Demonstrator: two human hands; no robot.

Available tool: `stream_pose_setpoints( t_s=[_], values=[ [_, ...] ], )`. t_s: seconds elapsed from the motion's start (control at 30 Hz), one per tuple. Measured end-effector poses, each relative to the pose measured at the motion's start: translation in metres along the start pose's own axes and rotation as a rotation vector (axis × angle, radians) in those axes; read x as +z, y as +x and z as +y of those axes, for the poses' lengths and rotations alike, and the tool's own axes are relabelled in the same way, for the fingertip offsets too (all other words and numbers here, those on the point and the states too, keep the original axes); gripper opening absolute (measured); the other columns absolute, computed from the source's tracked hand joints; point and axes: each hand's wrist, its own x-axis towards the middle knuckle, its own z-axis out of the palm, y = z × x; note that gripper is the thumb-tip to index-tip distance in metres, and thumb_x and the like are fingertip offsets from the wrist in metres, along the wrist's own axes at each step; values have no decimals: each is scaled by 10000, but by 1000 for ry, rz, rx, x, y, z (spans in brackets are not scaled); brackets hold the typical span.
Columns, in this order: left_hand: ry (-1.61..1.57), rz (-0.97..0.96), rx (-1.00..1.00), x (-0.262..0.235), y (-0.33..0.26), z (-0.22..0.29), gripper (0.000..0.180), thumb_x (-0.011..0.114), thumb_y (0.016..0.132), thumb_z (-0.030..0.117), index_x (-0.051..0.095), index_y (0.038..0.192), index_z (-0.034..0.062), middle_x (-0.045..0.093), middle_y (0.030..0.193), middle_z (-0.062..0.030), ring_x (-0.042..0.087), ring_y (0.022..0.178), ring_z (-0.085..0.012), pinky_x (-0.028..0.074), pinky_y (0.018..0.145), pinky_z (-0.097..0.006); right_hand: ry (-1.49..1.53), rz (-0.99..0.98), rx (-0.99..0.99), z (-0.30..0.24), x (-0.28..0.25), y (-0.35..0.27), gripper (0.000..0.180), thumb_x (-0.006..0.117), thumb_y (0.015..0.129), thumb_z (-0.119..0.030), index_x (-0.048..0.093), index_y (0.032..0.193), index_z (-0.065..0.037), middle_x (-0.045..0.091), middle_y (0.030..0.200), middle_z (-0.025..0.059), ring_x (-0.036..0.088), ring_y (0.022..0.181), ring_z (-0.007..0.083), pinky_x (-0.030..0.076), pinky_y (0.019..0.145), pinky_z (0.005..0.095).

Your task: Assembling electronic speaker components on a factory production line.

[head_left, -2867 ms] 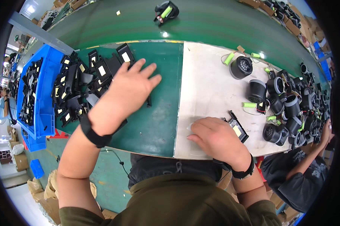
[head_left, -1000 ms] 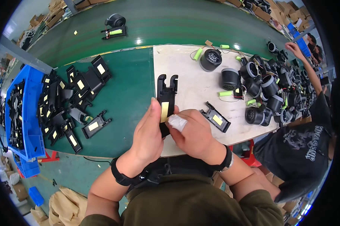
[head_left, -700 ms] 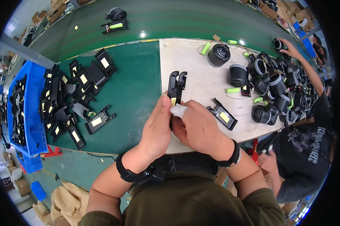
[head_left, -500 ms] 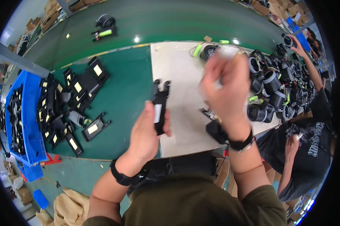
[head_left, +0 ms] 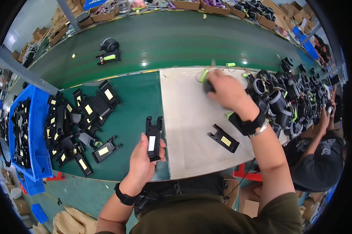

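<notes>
My left hand (head_left: 142, 160) holds a long black plastic bracket (head_left: 154, 142) upright, with two prongs at its far end and a pale label on its face. Over the light work mat (head_left: 187, 136), my right hand (head_left: 227, 91) has its fingers curled round a round black housing (head_left: 208, 87), mostly covered by the hand. Beside it is a bright green cylindrical cell (head_left: 204, 76). Below my right forearm, another black bracket (head_left: 224, 139) with a yellow label lies on the mat.
Many black brackets (head_left: 88, 109) are heaped at left, next to a blue bin (head_left: 39, 128). Round black and grey housings (head_left: 277, 102) pile up at right, near a co-worker (head_left: 318, 163). Across the far side runs a green belt (head_left: 176, 43) carrying a housing with a cell (head_left: 109, 50).
My right hand has come down onto the round housing by the green cell. My left hand keeps its bracket. The view has shifted, showing more of the far side.
</notes>
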Motion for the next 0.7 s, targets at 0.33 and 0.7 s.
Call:
stream_pose_setpoints(
  t_s=[0.33,0.7],
  values=[
    [70,-29,104,-4,-8,8,501,257,965,425,460,1175,18,560,846,-68,522,633,-144,443,566,-286,25,396,-325,8,-9,-32,280,571,691,44,537,960,-28,530,1000,140,542,908,321,465,756,369],
    [180,-37,58,0,-22,3,540,277,944,487,550,932,21,543,665,-47,503,580,-130,407,554,-254,-347,158,-289,-56,43,31,140,537,675,-37,600,795,-73,624,735,117,597,796,283,461,684,393]
  ],
)
